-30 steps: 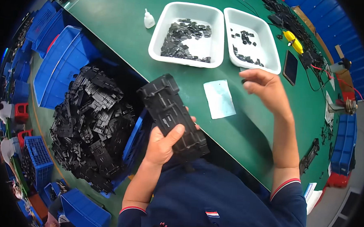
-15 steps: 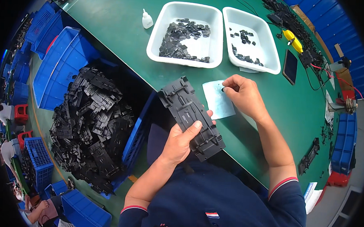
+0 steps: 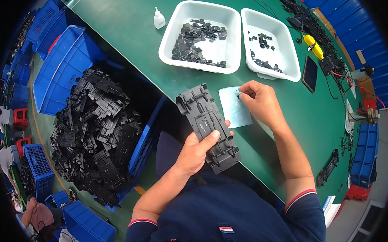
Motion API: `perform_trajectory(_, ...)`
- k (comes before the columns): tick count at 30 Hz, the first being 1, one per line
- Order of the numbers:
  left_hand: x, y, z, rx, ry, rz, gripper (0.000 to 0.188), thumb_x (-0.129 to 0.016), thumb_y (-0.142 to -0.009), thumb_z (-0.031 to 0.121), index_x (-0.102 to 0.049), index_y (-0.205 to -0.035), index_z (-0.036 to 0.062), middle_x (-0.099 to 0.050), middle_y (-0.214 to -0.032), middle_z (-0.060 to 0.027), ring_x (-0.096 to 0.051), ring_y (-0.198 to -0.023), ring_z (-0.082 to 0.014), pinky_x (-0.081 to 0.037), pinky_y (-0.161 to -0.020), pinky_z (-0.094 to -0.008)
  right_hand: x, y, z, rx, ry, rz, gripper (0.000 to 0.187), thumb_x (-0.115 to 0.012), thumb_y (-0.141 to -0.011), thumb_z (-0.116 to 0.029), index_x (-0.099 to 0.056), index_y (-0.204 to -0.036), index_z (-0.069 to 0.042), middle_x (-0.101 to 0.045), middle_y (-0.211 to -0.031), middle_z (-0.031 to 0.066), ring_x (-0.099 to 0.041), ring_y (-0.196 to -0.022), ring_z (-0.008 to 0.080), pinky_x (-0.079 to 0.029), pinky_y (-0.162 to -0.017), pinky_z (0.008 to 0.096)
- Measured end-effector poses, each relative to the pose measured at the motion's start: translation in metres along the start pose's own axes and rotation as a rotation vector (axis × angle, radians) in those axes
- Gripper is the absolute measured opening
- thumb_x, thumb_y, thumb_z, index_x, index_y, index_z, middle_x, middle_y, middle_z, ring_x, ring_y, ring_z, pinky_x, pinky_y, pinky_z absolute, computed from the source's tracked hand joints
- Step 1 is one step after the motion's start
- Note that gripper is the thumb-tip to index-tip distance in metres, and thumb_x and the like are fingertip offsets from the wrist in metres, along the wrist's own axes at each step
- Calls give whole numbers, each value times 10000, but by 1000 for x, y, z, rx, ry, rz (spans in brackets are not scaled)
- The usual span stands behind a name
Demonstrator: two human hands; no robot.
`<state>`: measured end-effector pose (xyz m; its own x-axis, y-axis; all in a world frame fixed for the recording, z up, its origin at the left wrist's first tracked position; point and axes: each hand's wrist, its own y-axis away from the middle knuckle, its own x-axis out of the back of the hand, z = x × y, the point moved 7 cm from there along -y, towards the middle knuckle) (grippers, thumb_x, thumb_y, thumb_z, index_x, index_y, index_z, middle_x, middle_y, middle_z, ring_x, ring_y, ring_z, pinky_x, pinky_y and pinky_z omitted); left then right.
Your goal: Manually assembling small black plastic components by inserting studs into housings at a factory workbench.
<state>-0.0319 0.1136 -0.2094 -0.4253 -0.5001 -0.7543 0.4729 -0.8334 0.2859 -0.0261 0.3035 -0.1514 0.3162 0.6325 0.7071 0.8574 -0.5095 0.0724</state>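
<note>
My left hand [image 3: 198, 150] is closed round a long black plastic chassis plate [image 3: 208, 127], thumb on its face, held at a tilt by the table edge. Over a pale blue sheet [image 3: 234, 110] on the table, my right hand [image 3: 260, 101] pinches at the sheet's upper right part. A tiny dark bit shows at its fingertips, too small to name. Beyond the sheet stand two white plastic tubs [image 3: 202, 4] holding small black plastic pieces [image 3: 196, 39]; the right-hand tub [image 3: 294, 60] has fewer.
A white squeeze bottle [image 3: 159, 19] stands left of the tubs. A dark phone [image 3: 309, 73] and a yellow tool [image 3: 313, 46] with cables lie to the right. Black plates [image 3: 98, 130] heap up in a blue crate below the table's left edge. Another black part [image 3: 328, 169] lies at the right.
The chassis plate and my left hand have shifted slightly to the right. My right hand stays over the sheet, its fingertips still together. The whole view has moved a little.
</note>
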Motion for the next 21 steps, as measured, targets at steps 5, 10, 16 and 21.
perform_trajectory(5, 1, 1, 5, -20, 29, -3, 402, -515, -960, 117, -405, -1329, 2, -522, -1290, -208, -575, -1132, -295, -507, -947, -439, 15, 19, -13, 77, -102, 79, 144, -650, -808, 13, -663, -951, 17, -665, -854, 115, -635, -743, 165, -503, -704, 272)
perform_trajectory(10, -1, 5, 32, -139, 53, 41, 410, -500, -964, 123, -392, -1343, 10, -538, -1262, -208, -574, -1127, -314, -499, -947, -456, 33, 53, -45, 601, -26, 311, 254, -652, -740, 109, -682, -939, -46, -637, -831, 111, -625, -698, 203, -498, -594, 276)
perform_trajectory(16, -9, 12, 68, -379, 61, 110, 434, -507, -969, 152, -377, -1362, 21, -502, -1299, -205, -538, -1169, -330, -472, -972, -463, 24, 110, -63, 900, 36, 426, 365, -705, -643, 120, -682, -949, -77, -627, -935, 100, -638, -744, 220, -532, -627, 290)
perform_trajectory(21, -17, 16, 80, -467, 86, 115, 464, -533, -960, 161, -361, -1374, 39, -502, -1299, -191, -515, -1197, -334, -441, -1003, -474, 9, 120, -60, 960, -1, 382, 444, -726, -612, 129, -665, -1001, -77, -600, -992, 99, -641, -779, 217, -552, -653, 300)
